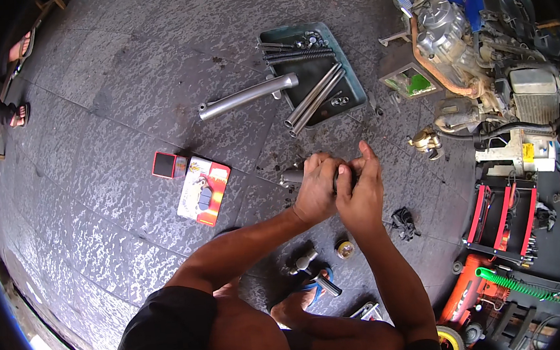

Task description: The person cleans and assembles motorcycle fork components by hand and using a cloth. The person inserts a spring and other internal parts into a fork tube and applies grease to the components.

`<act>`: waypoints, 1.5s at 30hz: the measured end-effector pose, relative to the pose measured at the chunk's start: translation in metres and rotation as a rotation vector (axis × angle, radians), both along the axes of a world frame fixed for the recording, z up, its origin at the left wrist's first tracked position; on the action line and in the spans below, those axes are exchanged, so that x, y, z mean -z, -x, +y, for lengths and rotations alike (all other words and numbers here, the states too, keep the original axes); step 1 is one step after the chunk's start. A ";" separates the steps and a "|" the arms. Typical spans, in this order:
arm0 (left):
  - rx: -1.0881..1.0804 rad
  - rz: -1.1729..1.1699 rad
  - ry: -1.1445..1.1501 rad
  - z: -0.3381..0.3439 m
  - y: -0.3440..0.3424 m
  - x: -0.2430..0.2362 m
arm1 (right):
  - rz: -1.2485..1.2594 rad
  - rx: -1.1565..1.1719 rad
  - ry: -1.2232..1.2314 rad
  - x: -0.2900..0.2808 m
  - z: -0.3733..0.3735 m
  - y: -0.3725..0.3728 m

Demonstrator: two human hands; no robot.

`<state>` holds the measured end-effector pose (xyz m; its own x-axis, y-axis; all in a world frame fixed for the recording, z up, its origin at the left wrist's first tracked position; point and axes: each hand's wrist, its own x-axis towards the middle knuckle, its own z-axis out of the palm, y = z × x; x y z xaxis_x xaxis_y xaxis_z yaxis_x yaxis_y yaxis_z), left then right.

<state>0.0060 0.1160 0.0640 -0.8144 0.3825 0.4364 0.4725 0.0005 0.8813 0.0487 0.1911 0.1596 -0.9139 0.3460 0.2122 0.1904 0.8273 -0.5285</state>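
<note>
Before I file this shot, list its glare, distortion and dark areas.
Head view: the floor shines brightest at lower left; head view: straight edges bend near the rim and the corners go black; head view: detail between the left hand and right hand is too dark to read.

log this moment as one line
left hand: closed round grey metal part | right hand: beside left, grip unclear | tray: rods, springs inside | silver tube: across tray's left edge | red-white package: on floor
</note>
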 end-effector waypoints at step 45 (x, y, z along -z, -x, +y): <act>0.290 -0.026 0.136 -0.022 0.031 -0.013 | 0.035 -0.098 0.334 0.006 0.013 -0.007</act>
